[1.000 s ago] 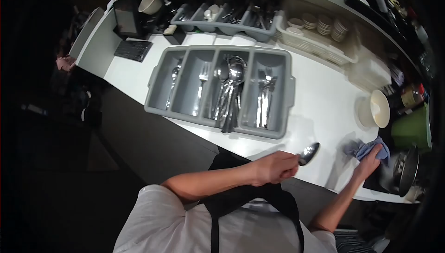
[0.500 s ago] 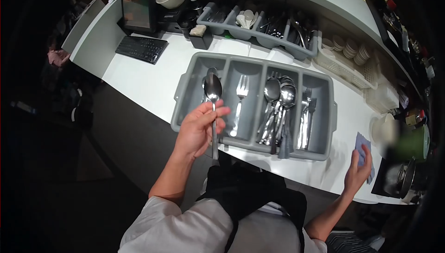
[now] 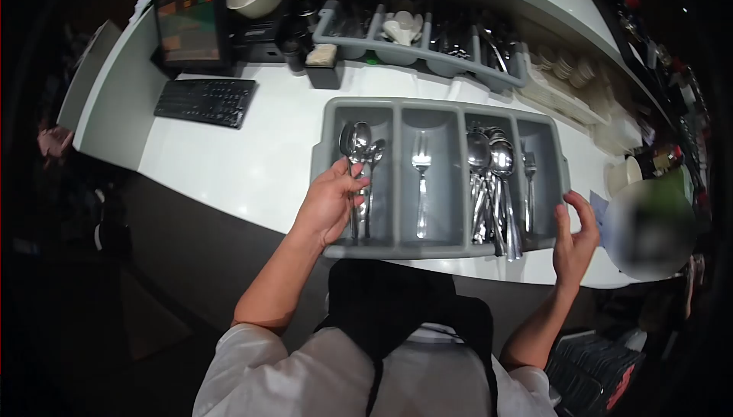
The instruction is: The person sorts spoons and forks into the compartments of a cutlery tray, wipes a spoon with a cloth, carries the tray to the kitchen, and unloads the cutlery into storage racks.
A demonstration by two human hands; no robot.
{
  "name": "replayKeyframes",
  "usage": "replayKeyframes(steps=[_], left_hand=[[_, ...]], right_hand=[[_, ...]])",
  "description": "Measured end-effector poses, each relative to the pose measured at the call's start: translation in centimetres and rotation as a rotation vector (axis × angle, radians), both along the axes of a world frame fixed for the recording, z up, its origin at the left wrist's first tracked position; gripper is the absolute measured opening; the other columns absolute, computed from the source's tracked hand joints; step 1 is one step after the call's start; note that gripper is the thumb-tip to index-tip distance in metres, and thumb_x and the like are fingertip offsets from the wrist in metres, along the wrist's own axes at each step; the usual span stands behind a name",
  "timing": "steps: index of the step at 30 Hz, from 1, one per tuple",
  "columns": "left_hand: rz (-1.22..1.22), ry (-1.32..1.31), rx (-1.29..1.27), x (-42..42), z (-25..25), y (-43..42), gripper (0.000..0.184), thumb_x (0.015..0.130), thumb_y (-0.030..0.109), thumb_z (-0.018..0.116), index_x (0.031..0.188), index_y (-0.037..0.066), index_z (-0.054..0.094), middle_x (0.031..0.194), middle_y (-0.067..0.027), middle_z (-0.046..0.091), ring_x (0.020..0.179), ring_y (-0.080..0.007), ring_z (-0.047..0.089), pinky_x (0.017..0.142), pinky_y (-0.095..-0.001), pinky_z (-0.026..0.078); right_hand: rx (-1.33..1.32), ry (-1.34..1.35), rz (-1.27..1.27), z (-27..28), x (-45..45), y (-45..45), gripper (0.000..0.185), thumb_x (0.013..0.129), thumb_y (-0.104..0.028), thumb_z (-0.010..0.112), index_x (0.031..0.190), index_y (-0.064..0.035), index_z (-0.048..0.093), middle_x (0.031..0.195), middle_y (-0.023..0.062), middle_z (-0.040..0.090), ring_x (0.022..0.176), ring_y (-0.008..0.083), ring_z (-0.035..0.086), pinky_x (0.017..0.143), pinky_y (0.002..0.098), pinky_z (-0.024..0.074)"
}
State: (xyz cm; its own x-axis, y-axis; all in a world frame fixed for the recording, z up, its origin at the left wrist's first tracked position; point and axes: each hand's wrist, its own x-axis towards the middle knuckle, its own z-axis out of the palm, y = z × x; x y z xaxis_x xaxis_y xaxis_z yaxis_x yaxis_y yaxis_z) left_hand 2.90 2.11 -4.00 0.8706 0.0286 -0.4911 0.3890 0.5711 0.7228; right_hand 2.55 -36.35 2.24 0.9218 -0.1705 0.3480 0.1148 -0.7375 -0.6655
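A grey cutlery tray (image 3: 427,250) with several compartments lies on the white counter. My left hand (image 3: 330,199) is over its leftmost compartment, with the fingers closed round the handle of a spoon (image 3: 360,142). Other spoons lie close beside that one in the same compartment. A single fork (image 3: 421,161) rests in the second compartment. The third compartment holds a pile of spoons (image 3: 500,157), and forks (image 3: 530,165) lie in the rightmost one. Just off the tray's right edge is my right hand (image 3: 576,241), empty, thumb and fingers apart, next to a blue cloth (image 3: 599,207).
Behind the tray stands another grey cutlery holder (image 3: 416,54) with white spoons (image 3: 402,27) in it. A keyboard (image 3: 205,101), a screen (image 3: 191,20) and a black box of napkins (image 3: 324,73) are at the left. A white basket (image 3: 569,100) stands at the back right.
My left hand has brought the spoon down into the leftmost compartment. My right hand has moved from over the blue cloth towards the tray. The view has shifted somewhat.
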Motion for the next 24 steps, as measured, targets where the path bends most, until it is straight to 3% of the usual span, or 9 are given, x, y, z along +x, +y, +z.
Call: replayKeyframes(steps=[2,5,6,9,10,13,17,18,24], left_hand=[[-0.091,0.033,0.04,1.0,-2.5,-0.5,0.018,0.084,0.001,0.054,0.101,0.003,0.051,0.1,-0.0041,0.049,0.091,-0.0133,0.053,0.07,-0.0263,0.041],[-0.104,0.012,0.085,1.0,-3.6,-1.6,0.019,0.083,0.001,0.054,0.102,0.003,0.05,0.099,-0.0042,0.049,0.09,-0.0123,0.052,0.068,-0.0266,0.041],[-0.159,0.033,0.148,0.7,-3.4,-1.6,0.041,0.086,0.007,0.057,0.124,-0.003,0.046,0.107,-0.0062,0.048,0.1,-0.0134,0.048,0.085,-0.027,0.041],[-0.121,0.011,0.162,-0.1,-1.6,-2.8,0.066,0.087,0.009,0.058,0.143,-0.009,0.029,0.133,-0.0156,0.043,0.123,-0.0228,0.044,0.104,-0.0322,0.036],[-0.162,-0.039,0.155,-0.2,-1.6,-2.7,0.085,0.089,0.012,0.06,0.151,-0.01,0.006,0.155,-0.0221,0.022,0.142,-0.0295,0.027,0.115,-0.0364,0.021],[-0.135,-0.23,0.455,-0.5,0.7,-4.4,0.089,0.089,0.015,0.063,0.151,-0.009,0.004,0.159,-0.0237,0.012,0.147,-0.0281,0.018,0.116,-0.0356,0.019],[-0.306,-0.408,0.91,2.3,1.9,-5.8,0.063,0.09,0.017,0.066,0.145,0.001,0.039,0.143,-0.0208,0.048,0.135,-0.0289,0.043,0.103,-0.037,0.042],[-0.247,-0.57,1.082,3.4,1.8,-6.5,0.049,0.089,0.017,0.067,0.133,0.001,0.053,0.122,-0.0182,0.064,0.117,-0.0265,0.06,0.09,-0.0341,0.05],[-0.42,-0.48,1.346,8.4,3.6,-8.3,0.039,0.085,0.019,0.071,0.117,-0.002,0.062,0.099,-0.0149,0.071,0.091,-0.0259,0.07,0.078,-0.0357,0.054]], right_hand=[[0.0,0.026,-0.007,0.3,0.8,0.9,0.023,0.086,-0.009,0.069,0.104,0.0049,0.066,0.103,0.0168,0.068,0.099,0.0256,0.064,0.091,0.0345,0.047],[-0.024,0.149,-0.006,-1.4,2.8,1.5,0.019,0.084,-0.009,0.07,0.1,0.0019,0.068,0.088,0.0156,0.07,0.083,0.0254,0.068,0.078,0.0345,0.0509],[-0.091,0.171,0.019,-1.6,3.3,2.2,0.019,0.083,-0.01,0.071,0.098,0.0008,0.068,0.087,0.0159,0.069,0.081,0.0278,0.068,0.076,0.0359,0.0512],[-0.225,0.222,0.14,-2.1,4.4,4.1,0.019,0.082,-0.014,0.071,0.095,-0.0005,0.067,0.085,0.0171,0.068,0.079,0.0342,0.066,0.072,0.0412,0.0511],[-0.263,0.209,0.181,-2.6,5.1,4.3,0.018,0.082,-0.013,0.071,0.093,-0.0002,0.066,0.084,0.0177,0.068,0.079,0.0357,0.066,0.071,0.0436,0.0506],[-0.379,0.264,0.176,-3.0,6.6,4.6,0.03,0.078,-0.019,0.077,0.098,-0.0006,0.066,0.086,0.0185,0.067,0.082,0.0375,0.065,0.073,0.0448,0.0499],[-0.461,0.201,0.165,-3.6,8.9,3.8,0.036,0.076,-0.021,0.079,0.103,-0.0025,0.065,0.089,0.019,0.066,0.087,0.0381,0.064,0.076,0.0462,0.0504],[-0.461,0.205,0.183,-3.4,9.5,3.7,0.036,0.075,-0.021,0.079,0.103,-0.0034,0.064,0.09,0.0195,0.066,0.089,0.0386,0.064,0.076,0.0465,0.0511],[-0.392,0.254,0.205,-0.5,11.5,2.5,0.034,0.079,-0.022,0.076,0.106,-0.0034,0.065,0.098,0.0199,0.069,0.094,0.0367,0.066,0.082,0.0461,0.0516]])
